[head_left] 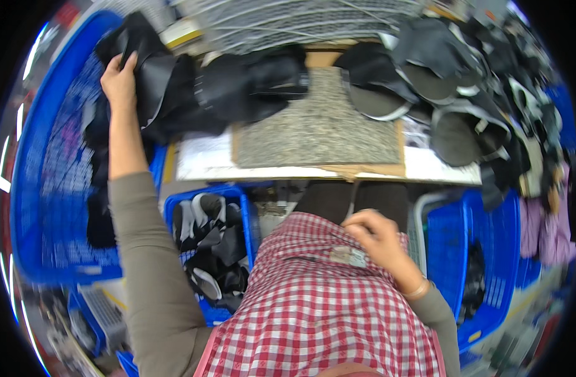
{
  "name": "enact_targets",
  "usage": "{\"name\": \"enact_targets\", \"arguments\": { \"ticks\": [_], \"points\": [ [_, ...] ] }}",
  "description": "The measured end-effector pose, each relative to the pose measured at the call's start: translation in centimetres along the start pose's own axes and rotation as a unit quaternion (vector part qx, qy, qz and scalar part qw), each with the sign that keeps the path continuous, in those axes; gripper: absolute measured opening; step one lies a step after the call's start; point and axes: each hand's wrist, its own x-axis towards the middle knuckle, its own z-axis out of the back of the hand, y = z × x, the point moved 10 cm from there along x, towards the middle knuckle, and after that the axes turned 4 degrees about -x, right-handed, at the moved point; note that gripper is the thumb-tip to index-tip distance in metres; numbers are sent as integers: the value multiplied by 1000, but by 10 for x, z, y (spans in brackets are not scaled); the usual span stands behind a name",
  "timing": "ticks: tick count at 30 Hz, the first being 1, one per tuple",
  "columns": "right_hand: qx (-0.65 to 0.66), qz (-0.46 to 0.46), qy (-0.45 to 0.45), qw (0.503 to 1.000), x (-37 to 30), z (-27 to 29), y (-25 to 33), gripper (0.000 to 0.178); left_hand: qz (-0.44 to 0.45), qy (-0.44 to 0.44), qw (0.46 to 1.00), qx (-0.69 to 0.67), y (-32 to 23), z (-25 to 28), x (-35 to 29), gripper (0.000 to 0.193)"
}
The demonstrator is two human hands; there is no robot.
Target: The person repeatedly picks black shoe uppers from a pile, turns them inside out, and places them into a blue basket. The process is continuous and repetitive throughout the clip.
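My left hand [119, 81] reaches out at the far left, its thumb and fingers closed on the edge of a black shoe upper [136, 45]. That piece lies at the end of a row of overlapping black uppers [228, 88], partly over a large blue basket [33, 188]. In front of my checked apron [313, 283] hovers my right hand [379, 242], fingers loosely bent and apart, nothing seen in it. A speckled grey mat [319, 119] covers the middle of the white table [203, 157]. To its right are piled black uppers with grey linings [470, 132].
A smaller blue basket [245, 220] of black and grey pieces stands below the table's left front edge. More blue baskets [448, 251] stand low on the right. White wire racking [300, 25] rises behind the mat. Another person's pink sleeve [552, 220] shows at the far right.
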Motion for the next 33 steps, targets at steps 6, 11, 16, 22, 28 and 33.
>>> {"name": "enact_targets", "arguments": {
  "ticks": [6, 11, 16, 22, 28, 33],
  "points": [
    [1, -21, -32, 999, 15, 68, -65, 32, 45, 277, 958, 59, 152, -125, -31, 57],
    [139, 16, -277, 951, 127, 277, -112, 68, -81, 42, 995, 28, -2, -89, -121, 26],
    [373, -107, -318, 865, 285, 352, -170, 27, -131, 160, 974, -93, -139, -159, -208, 15],
    [409, 30, -303, 860, 302, 321, -147, 11, -66, 366, 907, -198, -186, -236, -213, 17],
    [323, -21, -454, 830, 248, 329, -172, 29, -39, 422, 858, -289, -243, -265, -219, 24],
    [331, -155, -259, 894, 317, 355, -176, 40, -125, 531, 802, -245, -273, -286, -272, 22]
  ]
}}
